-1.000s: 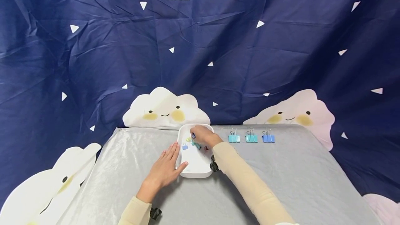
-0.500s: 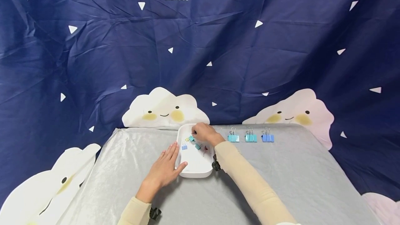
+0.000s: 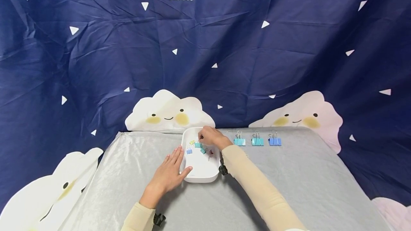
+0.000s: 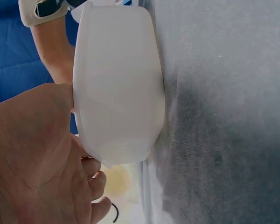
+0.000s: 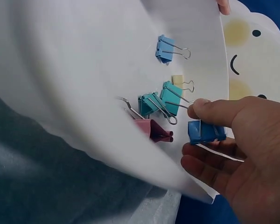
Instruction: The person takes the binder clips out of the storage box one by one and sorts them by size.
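Observation:
In the right wrist view, my right hand [image 5: 266, 144] pinches a dark blue binder clip [image 5: 205, 132] between thumb and fingers, over the far end of a white tray [image 3: 200, 174]. Close to the thumb tip lies a teal binder clip [image 5: 171, 99], with a second teal clip [image 5: 149, 103] against it. A yellow clip [image 5: 178, 80], a light blue clip [image 5: 165, 49] and a pinkish-red clip [image 5: 151, 129] are also in the tray. My left hand [image 3: 170, 170] rests along the tray's left rim, fingers straight and thumb at the near corner.
Right of the tray, two teal binder clips [image 3: 239, 142] and a blue clip [image 3: 275, 141] stand in a row on the grey cloth-covered table [image 3: 289, 181]. A dark blue curtain [image 3: 205, 45] with cloud prints hangs behind the table's back edge.
The teal clips under the right hand have come apart and lie beside each other. The right hand has shifted slightly right with the dark blue clip. The left hand stays still.

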